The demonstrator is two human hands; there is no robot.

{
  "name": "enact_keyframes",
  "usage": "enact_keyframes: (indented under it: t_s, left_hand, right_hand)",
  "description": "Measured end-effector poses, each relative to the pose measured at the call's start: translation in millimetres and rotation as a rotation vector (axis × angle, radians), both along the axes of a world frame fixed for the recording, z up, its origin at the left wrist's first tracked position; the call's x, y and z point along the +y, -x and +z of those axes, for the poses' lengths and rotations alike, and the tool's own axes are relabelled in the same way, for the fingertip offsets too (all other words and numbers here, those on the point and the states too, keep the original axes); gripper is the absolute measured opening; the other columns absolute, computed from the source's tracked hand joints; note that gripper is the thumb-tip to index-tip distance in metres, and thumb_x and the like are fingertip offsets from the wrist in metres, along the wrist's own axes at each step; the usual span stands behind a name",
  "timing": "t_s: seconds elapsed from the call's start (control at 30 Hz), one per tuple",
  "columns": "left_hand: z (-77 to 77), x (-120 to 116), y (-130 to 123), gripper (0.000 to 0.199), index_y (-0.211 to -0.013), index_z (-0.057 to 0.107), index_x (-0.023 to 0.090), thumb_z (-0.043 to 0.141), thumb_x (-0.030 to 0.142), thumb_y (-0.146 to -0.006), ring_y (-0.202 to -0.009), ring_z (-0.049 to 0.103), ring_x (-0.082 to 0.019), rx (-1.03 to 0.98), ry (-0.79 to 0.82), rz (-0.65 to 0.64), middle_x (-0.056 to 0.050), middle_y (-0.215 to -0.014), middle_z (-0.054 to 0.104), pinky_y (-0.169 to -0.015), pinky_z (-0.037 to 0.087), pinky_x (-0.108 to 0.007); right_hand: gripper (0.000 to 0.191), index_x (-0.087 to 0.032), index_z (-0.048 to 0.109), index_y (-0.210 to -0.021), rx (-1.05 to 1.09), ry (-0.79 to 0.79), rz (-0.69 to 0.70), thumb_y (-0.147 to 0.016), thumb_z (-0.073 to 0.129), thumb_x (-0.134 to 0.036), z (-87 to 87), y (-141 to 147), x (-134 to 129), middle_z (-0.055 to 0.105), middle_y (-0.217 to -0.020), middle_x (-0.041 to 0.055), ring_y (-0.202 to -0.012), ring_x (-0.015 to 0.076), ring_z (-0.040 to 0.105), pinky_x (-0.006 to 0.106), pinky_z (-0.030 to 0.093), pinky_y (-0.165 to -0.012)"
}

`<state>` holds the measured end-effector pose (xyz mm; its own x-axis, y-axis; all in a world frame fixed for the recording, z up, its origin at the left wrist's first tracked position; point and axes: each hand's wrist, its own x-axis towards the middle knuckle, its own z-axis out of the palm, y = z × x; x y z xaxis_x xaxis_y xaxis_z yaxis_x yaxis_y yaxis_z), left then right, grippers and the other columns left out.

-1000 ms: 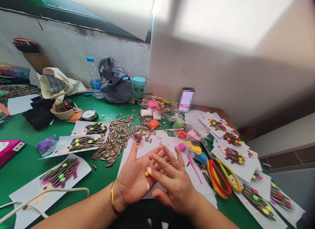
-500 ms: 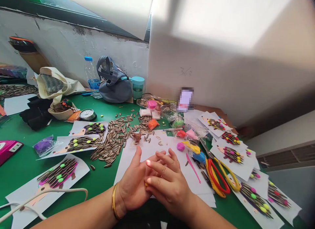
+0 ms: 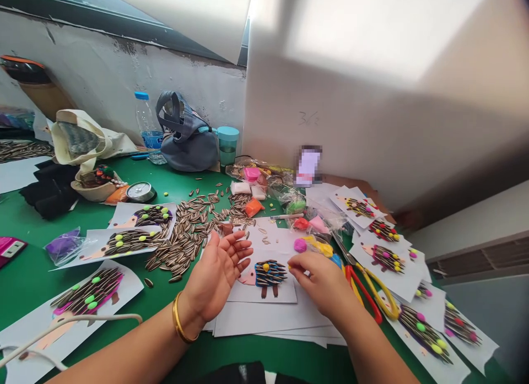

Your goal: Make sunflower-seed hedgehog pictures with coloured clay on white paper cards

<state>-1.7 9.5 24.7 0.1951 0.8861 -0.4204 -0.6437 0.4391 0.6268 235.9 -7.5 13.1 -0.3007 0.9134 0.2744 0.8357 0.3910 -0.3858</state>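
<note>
Between my hands, on a white card [image 3: 285, 296], lies a hedgehog picture [image 3: 270, 275] with a blue body, sunflower-seed spines, brown legs and one yellow ball on its back. My left hand [image 3: 221, 263] is open, palm up, with its fingers loosely curled beside the hedgehog's face. Just off the spine tips on the other side, my right hand [image 3: 316, 279] pinches a small yellow clay ball [image 3: 290, 268] between thumb and fingertips. Loose sunflower seeds [image 3: 185, 235] are heaped beyond my left hand.
Finished hedgehog cards lie left [image 3: 82, 296] and right [image 3: 384, 257]. Red- and yellow-handled scissors [image 3: 378, 290] rest by my right forearm, near clay lumps [image 3: 300, 244]. A white cable [image 3: 99, 318] crosses the lower left. Farther back stand a bottle [image 3: 149, 130], a grey bag [image 3: 188, 141] and a cup [image 3: 227, 144].
My hands, earlier laid together palm to palm, have come apart to either side. The blue hedgehog between them is now uncovered, and the yellow ball shows in my right fingertips.
</note>
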Motion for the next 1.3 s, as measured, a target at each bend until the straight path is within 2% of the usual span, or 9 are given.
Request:
enact_keyframes:
  t_s: [0.1,0.23,0.43,0.6,0.9,1.07,1.3]
  left_hand:
    - [-3.6,1,-1,0.049,-0.111,0.064,0.018,0.037,0.055,-0.097,-0.100,0.062,-0.020,0.091,0.013,0.008,-0.009,-0.103,0.067,-0.090,0.048,-0.032]
    - [-6.5,0,-3,0.043,-0.110,0.065,0.018,0.042,0.052,-0.096,-0.102,0.062,-0.020,0.141,0.021,0.024,-0.009,-0.104,0.068,-0.092,0.047,-0.032]
    - [-11.2,1,-2,0.042,-0.111,0.065,0.018,0.046,0.051,-0.095,-0.101,0.063,-0.020,0.137,0.011,0.009,-0.010,-0.102,0.068,-0.091,0.047,-0.032]
    - [-10.8,0,-3,0.041,-0.110,0.064,0.018,0.043,0.050,-0.097,-0.102,0.062,-0.020,0.140,0.017,0.008,-0.009,-0.103,0.068,-0.092,0.047,-0.033]
    - [-8.1,0,-4,0.041,-0.110,0.064,0.017,0.041,0.049,-0.097,-0.105,0.061,-0.021,0.139,0.020,-0.009,-0.010,-0.105,0.067,-0.094,0.046,-0.034]
    - [-9.6,0,-4,0.043,-0.111,0.064,0.018,0.041,0.051,-0.097,-0.105,0.061,-0.021,0.144,0.026,-0.007,-0.010,-0.105,0.067,-0.094,0.046,-0.034]
    - [-12.2,2,-3,0.044,-0.110,0.064,0.018,0.042,0.053,-0.096,-0.105,0.061,-0.021,0.143,0.027,-0.001,-0.009,-0.104,0.067,-0.093,0.046,-0.034]
  right_hand:
    - [0.019,-0.026,0.069,-0.086,-0.065,0.022,-0.002,-0.088,0.052,-0.019,-2.6,3,-1,0.072,-0.082,0.0008,-0.074,0.0185,0.068,0.029,0.052,-0.063]
    - [0.017,-0.025,0.068,-0.086,-0.051,0.026,-0.014,-0.089,0.053,-0.020,-7.0,7,-1,0.071,-0.080,0.0000,-0.074,0.0178,0.067,0.028,0.050,-0.062]
    - [0.009,-0.023,0.069,-0.087,-0.016,-0.059,0.004,-0.088,0.061,-0.019,-20.6,14,4,0.068,-0.083,0.0027,-0.080,0.0194,0.063,0.031,0.049,-0.072]
    - [0.011,-0.022,0.070,-0.089,-0.007,0.007,-0.001,-0.087,0.063,-0.014,-24.2,17,6,0.068,-0.084,0.0022,-0.081,0.0192,0.062,0.031,0.049,-0.073]
    - [0.016,-0.023,0.074,-0.093,-0.036,0.029,-0.026,-0.090,0.059,-0.018,-28.4,17,8,0.069,-0.087,0.0041,-0.085,0.0196,0.063,0.032,0.051,-0.078]
    - [0.021,-0.023,0.075,-0.099,-0.011,0.045,-0.035,-0.092,0.056,-0.019,-24.3,14,6,0.070,-0.089,0.0049,-0.087,0.0199,0.063,0.032,0.049,-0.079]
    - [0.021,-0.024,0.077,-0.094,-0.026,0.121,-0.050,-0.089,0.058,-0.018,-13.2,14,2,0.070,-0.084,0.0038,-0.084,0.0199,0.063,0.032,0.048,-0.076]
